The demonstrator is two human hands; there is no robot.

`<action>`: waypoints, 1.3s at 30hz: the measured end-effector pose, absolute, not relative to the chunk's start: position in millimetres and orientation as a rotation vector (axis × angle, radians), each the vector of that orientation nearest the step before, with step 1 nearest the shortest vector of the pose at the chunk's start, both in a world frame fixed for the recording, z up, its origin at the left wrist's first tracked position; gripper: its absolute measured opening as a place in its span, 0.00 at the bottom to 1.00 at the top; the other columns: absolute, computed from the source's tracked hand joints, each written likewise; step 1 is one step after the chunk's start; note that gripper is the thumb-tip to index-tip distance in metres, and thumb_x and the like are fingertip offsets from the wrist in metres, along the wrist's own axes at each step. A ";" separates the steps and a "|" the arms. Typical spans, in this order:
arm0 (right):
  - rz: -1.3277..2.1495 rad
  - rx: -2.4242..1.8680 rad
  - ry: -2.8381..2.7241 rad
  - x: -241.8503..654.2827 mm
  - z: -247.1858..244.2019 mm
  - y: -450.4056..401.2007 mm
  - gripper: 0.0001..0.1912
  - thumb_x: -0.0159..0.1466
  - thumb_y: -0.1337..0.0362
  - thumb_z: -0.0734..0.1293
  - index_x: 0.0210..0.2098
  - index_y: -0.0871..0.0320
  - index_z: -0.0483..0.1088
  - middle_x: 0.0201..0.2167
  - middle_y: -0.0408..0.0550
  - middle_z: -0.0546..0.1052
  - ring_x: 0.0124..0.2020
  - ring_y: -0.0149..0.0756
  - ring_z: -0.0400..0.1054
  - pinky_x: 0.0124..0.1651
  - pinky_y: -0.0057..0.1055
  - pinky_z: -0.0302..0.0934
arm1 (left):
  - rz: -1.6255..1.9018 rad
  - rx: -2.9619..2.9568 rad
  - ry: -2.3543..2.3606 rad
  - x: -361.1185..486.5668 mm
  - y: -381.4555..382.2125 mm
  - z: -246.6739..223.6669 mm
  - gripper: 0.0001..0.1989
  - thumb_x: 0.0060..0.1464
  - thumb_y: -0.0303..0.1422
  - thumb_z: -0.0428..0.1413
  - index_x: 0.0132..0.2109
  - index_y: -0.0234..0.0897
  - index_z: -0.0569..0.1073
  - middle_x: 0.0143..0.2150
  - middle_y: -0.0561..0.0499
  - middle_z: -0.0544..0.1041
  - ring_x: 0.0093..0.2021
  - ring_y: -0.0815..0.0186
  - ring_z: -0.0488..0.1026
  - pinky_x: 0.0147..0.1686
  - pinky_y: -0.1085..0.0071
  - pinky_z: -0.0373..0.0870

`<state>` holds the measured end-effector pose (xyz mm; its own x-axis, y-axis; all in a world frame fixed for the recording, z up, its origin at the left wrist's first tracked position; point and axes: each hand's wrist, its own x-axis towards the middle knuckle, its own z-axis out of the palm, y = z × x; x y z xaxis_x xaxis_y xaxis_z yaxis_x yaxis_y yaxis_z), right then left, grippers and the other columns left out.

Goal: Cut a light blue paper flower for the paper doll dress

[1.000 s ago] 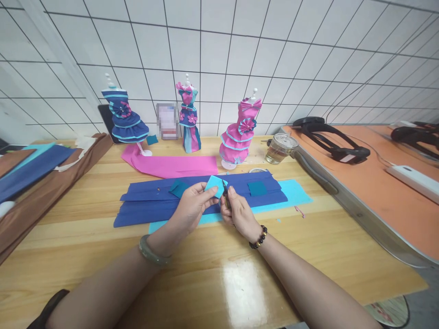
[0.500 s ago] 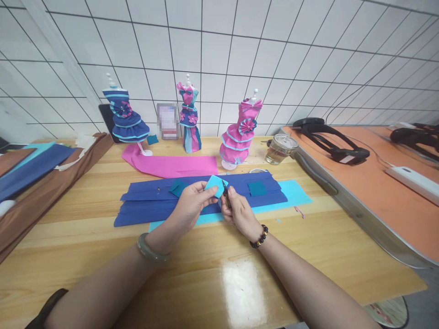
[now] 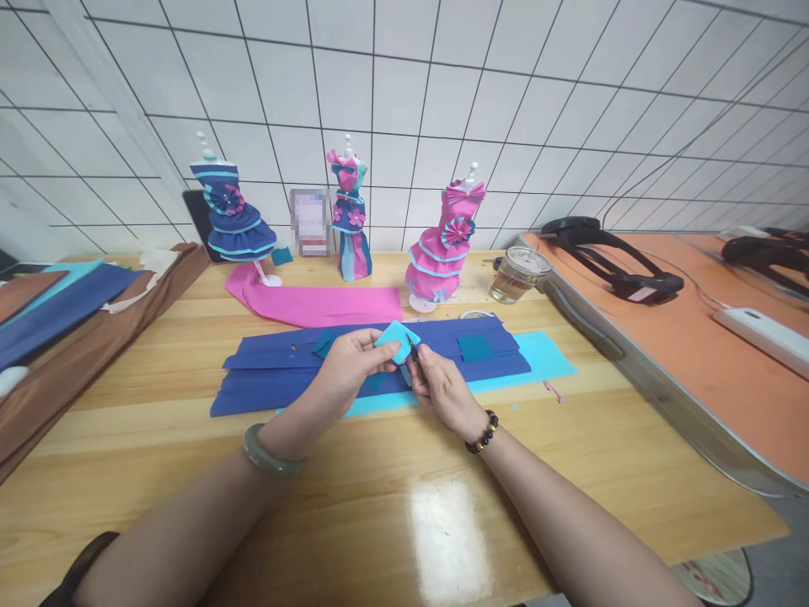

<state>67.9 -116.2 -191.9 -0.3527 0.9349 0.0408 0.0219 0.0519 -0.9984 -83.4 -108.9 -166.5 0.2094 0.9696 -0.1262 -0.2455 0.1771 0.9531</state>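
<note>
Above the blue strip, left hand pinches the cyan piece between fingers, right hand wraps fingers round the scissors at its edge; cut looks underway, severing left to do.

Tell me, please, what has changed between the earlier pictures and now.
The left hand has eased slightly left at the wrist, and the light blue piece in its fingers shows a different outline; whether turned or trimmed, I cannot tell. Nothing was taken up or let go: the right hand still holds the scissors. The three little dresses and the glass stayed put.
</note>
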 end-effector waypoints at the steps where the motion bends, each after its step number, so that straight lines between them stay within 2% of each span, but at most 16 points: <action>1: 1.390 -1.011 -1.544 68.6 -191.8 -115.9 0.21 0.63 0.50 0.50 0.23 0.57 0.55 0.14 0.36 0.53 0.14 0.24 0.45 0.16 0.23 0.42 | 1.066 1.007 0.956 -84.2 -108.3 -166.1 0.10 0.43 0.33 0.59 0.32 0.31 0.72 0.29 0.52 0.72 0.27 0.74 0.67 0.33 0.74 0.65; 15: 1.290 -1.036 -1.680 71.7 -191.8 -114.5 0.21 0.64 0.52 0.49 0.22 0.58 0.56 0.15 0.37 0.53 0.17 0.25 0.46 0.20 0.24 0.43 | 1.036 1.216 1.050 -91.0 -105.8 -158.1 0.10 0.43 0.35 0.58 0.32 0.31 0.72 0.25 0.52 0.72 0.25 0.73 0.65 0.29 0.75 0.63; 25: 1.301 -1.037 -1.696 71.3 -188.8 -115.2 0.22 0.64 0.51 0.49 0.21 0.58 0.55 0.15 0.37 0.53 0.17 0.25 0.45 0.21 0.25 0.43 | 1.047 1.264 1.083 -93.2 -106.4 -153.0 0.17 0.41 0.34 0.59 0.40 0.33 0.68 0.27 0.53 0.72 0.26 0.72 0.67 0.30 0.74 0.65; 34: 1.311 -1.036 -1.707 71.0 -188.3 -115.8 0.22 0.64 0.50 0.49 0.21 0.58 0.55 0.15 0.37 0.53 0.17 0.25 0.45 0.20 0.25 0.42 | 1.021 1.409 1.144 -97.6 -106.1 -151.8 0.20 0.43 0.35 0.57 0.46 0.36 0.67 0.21 0.57 0.68 0.25 0.71 0.67 0.26 0.76 0.63; 39: 1.307 -1.057 -1.721 70.7 -186.2 -116.6 0.22 0.64 0.50 0.48 0.21 0.58 0.55 0.16 0.38 0.52 0.17 0.26 0.45 0.21 0.26 0.42 | 1.011 1.421 1.118 -98.3 -106.6 -149.9 0.21 0.44 0.34 0.56 0.47 0.35 0.66 0.21 0.57 0.68 0.25 0.70 0.68 0.27 0.74 0.64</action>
<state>70.7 -116.6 -186.2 -0.4053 0.9119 0.0641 0.1831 0.1496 -0.9716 -98.3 -106.6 -149.9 0.2164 0.9760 0.0226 0.1197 -0.0495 0.9916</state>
